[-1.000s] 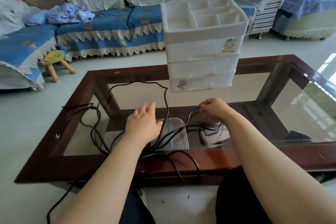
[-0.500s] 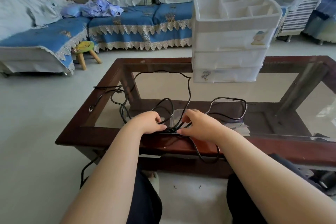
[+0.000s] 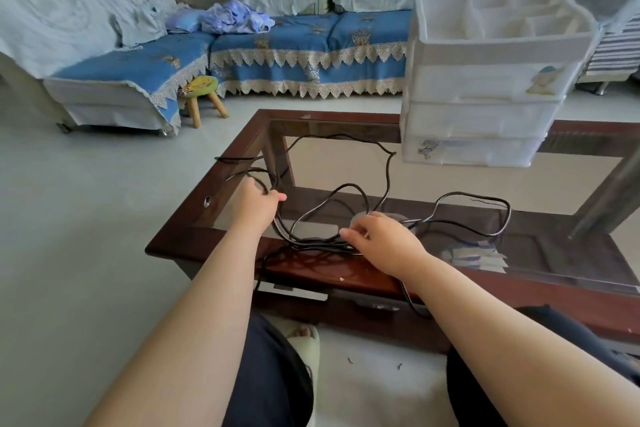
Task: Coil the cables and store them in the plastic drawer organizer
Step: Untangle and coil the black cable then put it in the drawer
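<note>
on glass-topped table, cables sprawl before sofa.

A low table with a dark red-brown wooden frame and a glass top stood on a pale floor. Loose black cables sprawled in loops over the glass and the near wooden rail, one strand hanging over the front edge. A white plastic drawer organizer stood on the far right part of the top, well apart from the cable tangle.
</note>
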The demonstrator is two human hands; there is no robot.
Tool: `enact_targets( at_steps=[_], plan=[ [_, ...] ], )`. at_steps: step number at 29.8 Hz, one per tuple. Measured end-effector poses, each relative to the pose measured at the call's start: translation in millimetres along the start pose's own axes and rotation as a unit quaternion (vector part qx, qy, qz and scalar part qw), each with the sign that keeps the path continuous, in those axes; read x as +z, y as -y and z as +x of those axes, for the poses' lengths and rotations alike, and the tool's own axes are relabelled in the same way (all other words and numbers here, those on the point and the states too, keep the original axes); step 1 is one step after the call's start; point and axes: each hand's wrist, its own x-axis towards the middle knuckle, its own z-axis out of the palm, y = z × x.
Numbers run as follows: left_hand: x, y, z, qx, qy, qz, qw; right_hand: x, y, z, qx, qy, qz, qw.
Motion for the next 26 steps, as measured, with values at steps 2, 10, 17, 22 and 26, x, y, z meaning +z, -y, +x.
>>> enact_targets(
  at_steps=[2,10,17,22,26],
  plan=[
    [-2.5,-4.6,-9.7,0.068,0.01,0.016,0.997,-1.5,5.7,3.6,0.005,-0.091,0.081,0.993],
    [4.1,-22.0,-51.1,0.189,0.2,0.015,0.961,-3.3,19.6,18.4,0.025,0.095,0.486,0.869],
    [7.4,-18.6,-26.9,0.206,0.085,0.083,0.971,1.8,30.4,23.1,0.016,0.031,0.465,0.885],
    [-33.3,37.0,47.1,0.013,-0.102,0.28,0.955,-8.1,21.9,26.1,0.076,-0.016,0.458,0.886],
    [-44.7,78.0,70.7,-0.097,-0.031,0.257,0.961,-5.4,25.1,29.1,0.064,0.008,0.437,0.897]
  ],
)
